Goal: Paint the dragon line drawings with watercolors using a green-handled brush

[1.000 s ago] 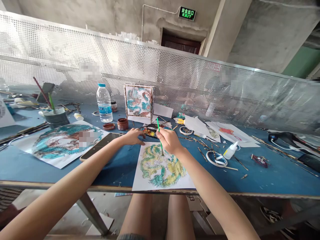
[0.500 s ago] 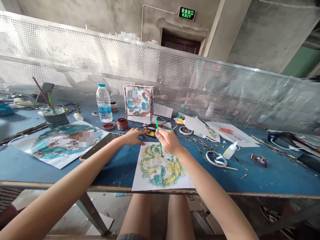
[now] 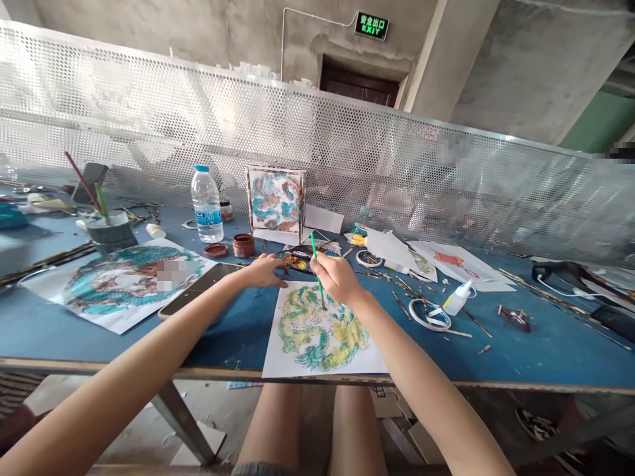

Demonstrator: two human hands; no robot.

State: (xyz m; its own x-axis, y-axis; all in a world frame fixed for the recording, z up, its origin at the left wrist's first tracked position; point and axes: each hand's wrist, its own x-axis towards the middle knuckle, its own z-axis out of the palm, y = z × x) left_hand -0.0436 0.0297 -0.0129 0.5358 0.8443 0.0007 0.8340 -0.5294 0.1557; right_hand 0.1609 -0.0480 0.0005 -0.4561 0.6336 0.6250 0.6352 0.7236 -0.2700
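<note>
On the worktop, painting seems underway: right hand gripping brush, left hand loosely spread; next stroke needs steady paper.

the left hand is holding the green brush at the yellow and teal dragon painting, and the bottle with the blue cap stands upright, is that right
Not quite: the head view shows the right hand holding the green brush at the yellow and teal dragon painting. The bottle with the blue cap does stand upright.
</note>
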